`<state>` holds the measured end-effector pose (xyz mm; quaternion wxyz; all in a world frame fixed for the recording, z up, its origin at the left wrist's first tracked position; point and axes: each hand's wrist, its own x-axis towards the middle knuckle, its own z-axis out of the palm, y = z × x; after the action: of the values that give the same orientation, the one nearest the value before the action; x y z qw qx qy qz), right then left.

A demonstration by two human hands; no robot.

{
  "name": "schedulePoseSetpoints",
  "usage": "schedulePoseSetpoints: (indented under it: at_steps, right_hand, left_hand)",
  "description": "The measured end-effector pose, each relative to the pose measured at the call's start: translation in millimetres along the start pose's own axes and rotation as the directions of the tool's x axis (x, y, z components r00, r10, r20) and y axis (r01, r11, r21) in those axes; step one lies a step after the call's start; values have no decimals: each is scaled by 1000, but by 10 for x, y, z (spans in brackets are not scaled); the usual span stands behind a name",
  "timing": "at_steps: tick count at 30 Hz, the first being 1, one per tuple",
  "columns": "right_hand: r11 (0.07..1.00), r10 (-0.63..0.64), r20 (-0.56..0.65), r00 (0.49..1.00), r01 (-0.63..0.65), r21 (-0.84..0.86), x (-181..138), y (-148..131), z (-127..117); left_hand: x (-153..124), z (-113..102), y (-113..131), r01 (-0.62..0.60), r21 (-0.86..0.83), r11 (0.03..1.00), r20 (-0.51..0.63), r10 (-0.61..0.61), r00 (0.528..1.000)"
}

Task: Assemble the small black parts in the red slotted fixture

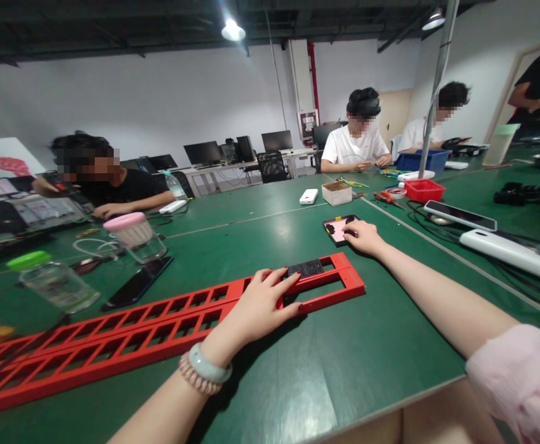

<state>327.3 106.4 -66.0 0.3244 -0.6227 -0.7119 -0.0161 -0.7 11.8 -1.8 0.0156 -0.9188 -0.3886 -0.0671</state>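
A long red slotted frame (pixel 126 333) lies across the green table (pixel 353 364), running from the left edge toward the middle. My left hand (pixel 261 305) rests flat on it with fingers stretched out, beside a black module (pixel 306 269) seated near the frame's right end. My right hand (pixel 365 236) reaches farther out to a small dark tray with a pink inside (pixel 339 229) that holds small black parts. Its fingers are curled at the tray's edge, and what they pinch is hidden.
Two lidded clear jars (pixel 135 234) (pixel 52 280) and a black phone (pixel 138 282) sit at left. A white box (pixel 337 192), red bin (pixel 424 190), tablet (pixel 459 216) and white power strip (pixel 510 250) lie at right. Other people sit around the table.
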Motion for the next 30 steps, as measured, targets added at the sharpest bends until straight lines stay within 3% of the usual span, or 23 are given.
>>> schedulePoseSetpoints:
  at_steps: [15,26,30]
  right_hand:
    - [985,-97,-156,983,117,124,-36,-10,-1]
    - [977,-103,-360,927,162,139,-87,-119,-40]
    - [967,-193,-337,922,236,93,-150,-221,-93]
  left_hand:
    - [21,-21,-21,-11,-3,1000,-4,11,1000]
    - [11,-52,7,4,-51,999,-20,-5,1000]
    - [15,-53,-4,12,-81,997,-58,-17,998]
